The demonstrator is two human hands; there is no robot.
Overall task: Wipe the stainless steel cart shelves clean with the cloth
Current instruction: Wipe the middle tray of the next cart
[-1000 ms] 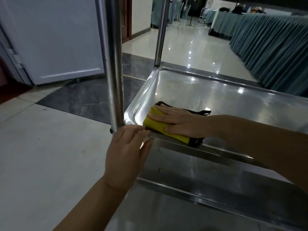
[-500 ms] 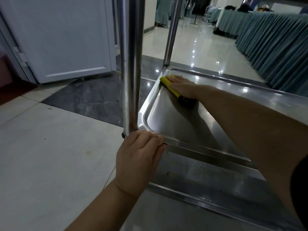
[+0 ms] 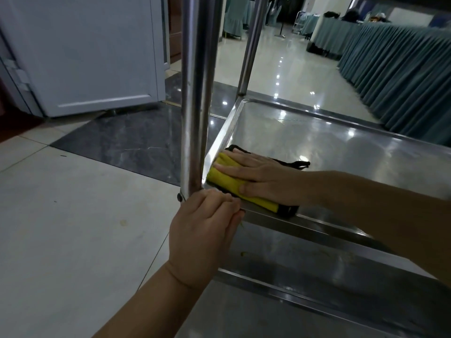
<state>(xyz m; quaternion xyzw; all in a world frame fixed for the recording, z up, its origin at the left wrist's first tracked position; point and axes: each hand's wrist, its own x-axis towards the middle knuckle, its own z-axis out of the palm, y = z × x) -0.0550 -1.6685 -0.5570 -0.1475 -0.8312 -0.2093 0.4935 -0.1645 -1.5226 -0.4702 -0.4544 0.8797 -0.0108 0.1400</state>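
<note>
**A:** Start with the big things. What's in front of the person?

**B:** A steel cart. Its middle shelf [image 3: 305,137] fills the right of the view, shiny and tray-like with a raised rim. A lower shelf [image 3: 305,262] sits beneath it, duller and smeared. A thick upright post [image 3: 195,106] rises from the middle shelf's near left corner.

**A:** And the hands?

**B:** The right hand [image 3: 263,176] lies flat on the cloth [image 3: 225,180], fingers straight and together, pressing down rather than gripping. The left hand [image 3: 202,232] has its fingers curled over the shelf rim at the foot of the post, and I judge it is steadying the cart.

**A:** Where exactly is the cloth?

**B:** It is folded, yellow with a dark edge, and tucked into that near left corner of the middle shelf. It touches the left rim and lies close along the front one. Its long side runs roughly along the front rim, across the line of the fingers, which point left toward the post.

**A:** So which way does the wipe go from here?

**B:** There's no room further left or nearer. The bare steel lies to the right and toward the far rim. The right hand already has the cloth, and the left is just beside it across the rim.

**A:** Anything small?

**B:** A tiny greenish speck [image 3: 242,253] on the lower shelf, which looks not yet wiped.
</note>
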